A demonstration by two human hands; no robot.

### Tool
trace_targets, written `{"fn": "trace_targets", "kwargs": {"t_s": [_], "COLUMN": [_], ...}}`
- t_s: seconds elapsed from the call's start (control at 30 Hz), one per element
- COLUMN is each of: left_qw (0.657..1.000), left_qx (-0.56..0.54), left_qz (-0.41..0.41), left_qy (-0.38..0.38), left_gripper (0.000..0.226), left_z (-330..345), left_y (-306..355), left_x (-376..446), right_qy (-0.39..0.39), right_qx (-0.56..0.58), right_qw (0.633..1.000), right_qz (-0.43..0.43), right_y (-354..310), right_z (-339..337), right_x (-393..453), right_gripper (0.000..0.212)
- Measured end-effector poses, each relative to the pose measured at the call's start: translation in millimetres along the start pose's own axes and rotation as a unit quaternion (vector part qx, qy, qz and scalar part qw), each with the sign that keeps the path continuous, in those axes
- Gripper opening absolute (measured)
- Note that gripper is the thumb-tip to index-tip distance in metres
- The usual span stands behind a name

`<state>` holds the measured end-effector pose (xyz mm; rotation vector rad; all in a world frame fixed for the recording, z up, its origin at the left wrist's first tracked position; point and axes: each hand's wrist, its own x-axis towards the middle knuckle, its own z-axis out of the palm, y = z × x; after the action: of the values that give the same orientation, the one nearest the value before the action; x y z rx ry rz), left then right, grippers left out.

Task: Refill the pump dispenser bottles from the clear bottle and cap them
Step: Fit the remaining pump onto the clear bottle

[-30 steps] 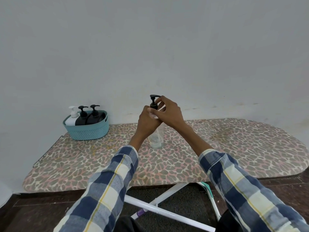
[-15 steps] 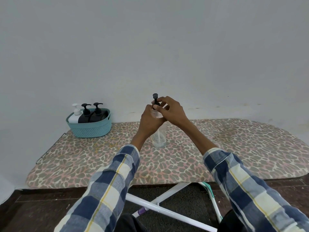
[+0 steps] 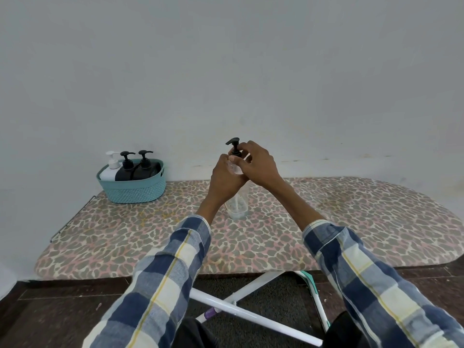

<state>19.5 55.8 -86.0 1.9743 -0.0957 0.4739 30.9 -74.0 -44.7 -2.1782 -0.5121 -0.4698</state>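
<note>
Clear plastic shows between both hands: the clear bottle (image 3: 238,204) stands upright on the leopard-print ironing board (image 3: 351,222), near its middle and toward the wall edge. The left hand (image 3: 224,179) is wrapped around the bottle's upper body, gripping it. The right hand (image 3: 258,167) is closed over the neck, its fingers pinching the collar of the black pump head (image 3: 233,145), whose nozzle points toward 9 o'clock. Both forearms wear blue, white and yellow plaid sleeves (image 3: 170,272). Well apart at 9 o'clock from the bottle, a teal woven basket (image 3: 135,190) sits on the board's end against the wall. It holds one white pump dispenser bottle (image 3: 110,169) and two black pump dispenser bottles (image 3: 135,169), all capped.
</note>
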Motion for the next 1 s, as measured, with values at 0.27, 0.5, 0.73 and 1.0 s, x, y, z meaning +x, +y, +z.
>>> {"fn": "trace_targets", "kwargs": {"t_s": [0.27, 0.5, 0.73, 1.0], "left_qw": [0.998, 0.994, 0.994, 0.987], "left_qx": [0.053, 0.077, 0.085, 0.153], "left_qz": [-0.014, -0.015, 0.005, 0.044], "left_qy": [0.027, 0.072, 0.063, -0.011], "left_gripper": [0.049, 0.042, 0.060, 0.066], "left_z": [5, 14, 12, -30], "left_y": [1, 5, 4, -3], "left_x": [-2, -9, -15, -10], "right_qy": [0.032, 0.026, -0.006, -0.097], "right_qx": [-0.038, -0.069, 0.077, 0.109], "right_qw": [0.998, 0.997, 0.997, 0.988], "right_qz": [0.026, 0.035, -0.006, -0.055], "right_y": [-4, -5, 3, 8], "right_z": [9, 7, 5, -12], "right_x": [1, 2, 2, 1], "right_gripper": [0.027, 0.026, 0.013, 0.062]}}
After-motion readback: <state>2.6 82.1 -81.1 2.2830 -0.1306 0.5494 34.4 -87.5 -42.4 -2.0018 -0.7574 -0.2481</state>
